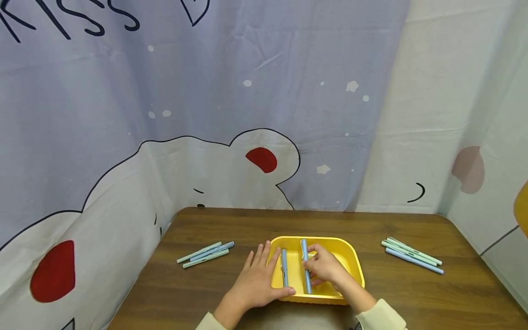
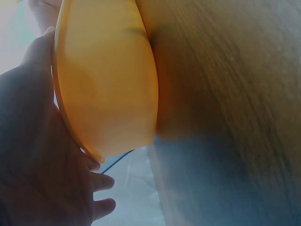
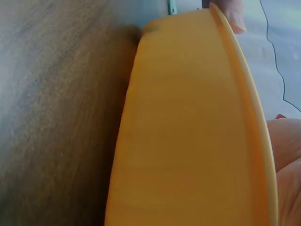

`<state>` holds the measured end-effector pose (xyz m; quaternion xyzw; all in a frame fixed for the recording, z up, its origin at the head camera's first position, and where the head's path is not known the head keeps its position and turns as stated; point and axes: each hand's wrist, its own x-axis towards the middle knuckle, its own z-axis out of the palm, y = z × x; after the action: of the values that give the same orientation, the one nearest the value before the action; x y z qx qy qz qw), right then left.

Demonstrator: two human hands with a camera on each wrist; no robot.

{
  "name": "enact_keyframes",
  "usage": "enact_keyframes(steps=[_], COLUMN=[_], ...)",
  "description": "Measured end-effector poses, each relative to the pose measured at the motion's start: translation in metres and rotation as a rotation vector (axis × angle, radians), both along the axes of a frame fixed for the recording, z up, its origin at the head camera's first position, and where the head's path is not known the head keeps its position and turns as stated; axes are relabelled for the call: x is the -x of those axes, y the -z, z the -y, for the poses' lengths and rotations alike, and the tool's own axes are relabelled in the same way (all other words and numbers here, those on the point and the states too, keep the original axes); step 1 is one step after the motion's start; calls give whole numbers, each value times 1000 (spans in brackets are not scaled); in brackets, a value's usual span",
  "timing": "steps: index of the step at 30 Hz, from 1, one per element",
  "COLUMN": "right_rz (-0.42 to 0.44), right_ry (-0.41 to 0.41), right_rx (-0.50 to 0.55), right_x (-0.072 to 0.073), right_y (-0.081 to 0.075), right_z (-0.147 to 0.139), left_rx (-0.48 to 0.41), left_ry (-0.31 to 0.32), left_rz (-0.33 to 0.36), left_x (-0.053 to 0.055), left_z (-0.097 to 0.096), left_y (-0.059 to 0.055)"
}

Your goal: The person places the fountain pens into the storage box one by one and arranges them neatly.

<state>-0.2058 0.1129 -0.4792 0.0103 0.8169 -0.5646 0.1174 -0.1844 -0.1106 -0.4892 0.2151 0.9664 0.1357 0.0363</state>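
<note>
A yellow tray (image 1: 313, 299) sits on the table with two blue pens inside. My right hand (image 1: 326, 266) reaches into it and pinches the blue pen (image 1: 304, 251) near its middle with thumb and fingers. Left of that lies the other blue pen (image 1: 284, 270), roughly parallel to the first. My left hand (image 1: 256, 280) rests on the tray's left front corner, fingers straight and spread, thumb along the front rim. In the left wrist view, the tray wall (image 2: 108, 84) is beside the palm. The right wrist view shows mostly the tray's outer wall (image 3: 188, 117); the held pen is hidden there.
Green and blue pens (image 1: 208, 253) lie in a loose group on the wooden table (image 1: 165, 298) left of the tray. Another group of green and blue pens (image 1: 412, 254) lies at the right. A printed curtain (image 1: 264, 91) hangs behind the table's far edge.
</note>
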Motion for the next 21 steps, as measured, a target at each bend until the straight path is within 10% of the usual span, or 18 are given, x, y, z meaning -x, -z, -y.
enact_keyframes(steps=[21], right_rz=[34], right_ry=[-82], right_rx=[-35], right_x=[2], right_y=[12], right_z=[19], left_rx=[-32], left_ry=[-3], left_rz=[23], left_x=[0], left_z=[0], left_y=[0])
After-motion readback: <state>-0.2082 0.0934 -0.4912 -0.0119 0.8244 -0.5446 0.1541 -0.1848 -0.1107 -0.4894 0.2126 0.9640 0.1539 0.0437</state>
